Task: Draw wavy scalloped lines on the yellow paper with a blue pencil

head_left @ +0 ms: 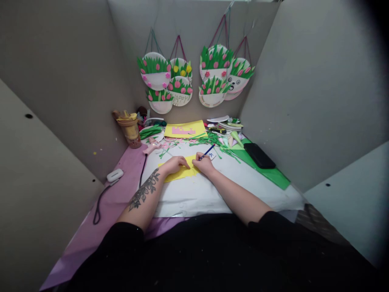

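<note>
A sheet of yellow paper (pixel 181 175) with an uneven lower edge lies on the white covering in front of me. My left hand (pixel 176 163) rests on it, fingers slightly bent and apart, the thumb stretched toward the right hand. Closed around a dark blue pencil (pixel 207 151) with a red end is my right hand (pixel 203 163), the pencil's lower end over the right part of the yellow sheet. A small white card with blue marks (pixel 211 155) lies just beyond the right hand. Whether the pencil leaves a line cannot be made out.
Behind lie a yellow sheet (pixel 199 126) with pink cut paper (pixel 183 130), green paper strips (pixel 214 139) and a pink glue gun (pixel 151 147). A brown cup (pixel 131 130) stands left, a black phone (pixel 259 155) lies right. Decorated paper plates (pixel 157 82) hang on the back wall.
</note>
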A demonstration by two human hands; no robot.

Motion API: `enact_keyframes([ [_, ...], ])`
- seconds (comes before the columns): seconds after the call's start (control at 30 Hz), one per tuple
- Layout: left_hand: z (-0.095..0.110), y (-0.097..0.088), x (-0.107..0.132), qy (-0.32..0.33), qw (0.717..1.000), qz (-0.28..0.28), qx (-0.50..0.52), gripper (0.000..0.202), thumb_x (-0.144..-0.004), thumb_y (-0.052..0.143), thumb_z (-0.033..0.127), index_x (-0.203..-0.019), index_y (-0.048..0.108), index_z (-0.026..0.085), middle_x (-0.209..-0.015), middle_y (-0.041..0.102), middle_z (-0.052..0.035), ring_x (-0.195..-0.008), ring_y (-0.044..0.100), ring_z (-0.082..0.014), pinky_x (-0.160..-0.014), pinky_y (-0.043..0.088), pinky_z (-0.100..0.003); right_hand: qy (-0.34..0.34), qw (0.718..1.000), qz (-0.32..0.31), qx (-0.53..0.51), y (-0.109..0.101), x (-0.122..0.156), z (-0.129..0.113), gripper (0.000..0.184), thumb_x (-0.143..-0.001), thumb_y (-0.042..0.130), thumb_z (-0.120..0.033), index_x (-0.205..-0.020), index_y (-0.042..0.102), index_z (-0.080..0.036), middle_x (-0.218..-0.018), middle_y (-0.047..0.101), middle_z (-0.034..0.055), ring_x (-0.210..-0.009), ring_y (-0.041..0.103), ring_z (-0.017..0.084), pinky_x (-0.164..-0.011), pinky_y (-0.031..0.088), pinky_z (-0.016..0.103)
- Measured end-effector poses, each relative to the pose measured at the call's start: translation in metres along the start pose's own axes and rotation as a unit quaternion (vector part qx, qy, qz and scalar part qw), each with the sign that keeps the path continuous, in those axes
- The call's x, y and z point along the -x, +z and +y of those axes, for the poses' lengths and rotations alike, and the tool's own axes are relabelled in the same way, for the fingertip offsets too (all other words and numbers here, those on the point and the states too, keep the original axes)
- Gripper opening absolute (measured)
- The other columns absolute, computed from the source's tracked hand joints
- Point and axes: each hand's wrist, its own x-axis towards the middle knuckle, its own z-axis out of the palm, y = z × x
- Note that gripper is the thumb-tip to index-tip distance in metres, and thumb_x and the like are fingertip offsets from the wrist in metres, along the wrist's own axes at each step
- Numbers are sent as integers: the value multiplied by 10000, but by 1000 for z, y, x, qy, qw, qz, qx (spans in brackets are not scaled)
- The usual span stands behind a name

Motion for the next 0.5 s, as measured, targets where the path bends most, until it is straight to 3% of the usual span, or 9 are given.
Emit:
enact_keyframes([
  [0.5, -2, 1, 0, 6, 1000, 6, 1, 543, -662, 407, -63, -986, 735, 223, -1005, 667, -34, -875, 612, -115, -846, 469, -223, 5, 1000, 17, -14, -1, -1, 0, 156, -568, 523, -241, -538, 373, -210, -491, 355, -65, -520, 358, 104, -492, 285, 232],
])
